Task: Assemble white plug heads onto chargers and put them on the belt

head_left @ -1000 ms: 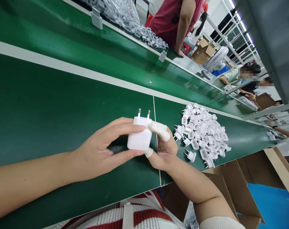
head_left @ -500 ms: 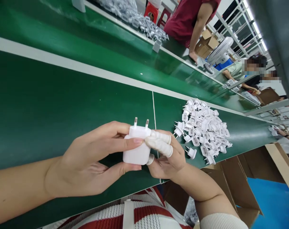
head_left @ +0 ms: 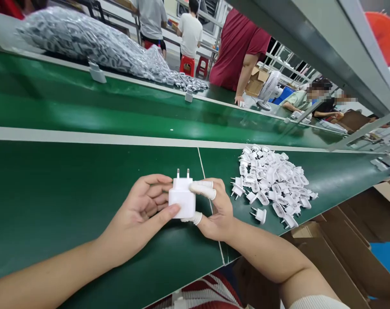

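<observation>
I note the left hand (head_left: 140,212) half open above the green bench (head_left: 69,189), fingers loosely curled, its thumb pressed to the lower left corner of a white wall charger (head_left: 181,201). The charger stands upright between both hands, its two pins pointing up. On its right side the right hand (head_left: 221,214) pinches it between forefinger and thumb, both capped in white finger cots (head_left: 203,190), the other fingers folded in. Just right of that hand lies a heap of white plug inserts (head_left: 275,180), with one loose insert (head_left: 258,213) nearest the wrist.
</observation>
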Tool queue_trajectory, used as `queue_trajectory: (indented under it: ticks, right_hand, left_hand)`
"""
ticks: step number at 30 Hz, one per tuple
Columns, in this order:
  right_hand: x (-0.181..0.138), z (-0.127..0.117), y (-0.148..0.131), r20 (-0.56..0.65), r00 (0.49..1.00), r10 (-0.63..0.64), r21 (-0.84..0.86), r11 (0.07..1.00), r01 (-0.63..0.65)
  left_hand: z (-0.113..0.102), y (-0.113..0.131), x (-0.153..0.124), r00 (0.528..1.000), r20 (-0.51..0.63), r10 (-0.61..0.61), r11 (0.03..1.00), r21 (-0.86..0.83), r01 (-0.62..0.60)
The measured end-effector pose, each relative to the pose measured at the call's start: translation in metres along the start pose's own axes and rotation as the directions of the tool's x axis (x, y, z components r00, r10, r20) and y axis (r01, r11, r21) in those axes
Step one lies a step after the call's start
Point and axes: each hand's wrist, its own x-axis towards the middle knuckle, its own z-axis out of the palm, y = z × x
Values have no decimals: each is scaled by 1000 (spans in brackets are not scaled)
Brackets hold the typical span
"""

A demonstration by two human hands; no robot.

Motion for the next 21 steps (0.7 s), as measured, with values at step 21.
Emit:
queue_trajectory:
  ticks: [21]
  right_hand:
    - [-5, 8, 7, -11, 984, 178, 211, 962, -171]
  left_hand:
    - [-8, 2, 11, 969, 45, -244, 968, -53, 246]
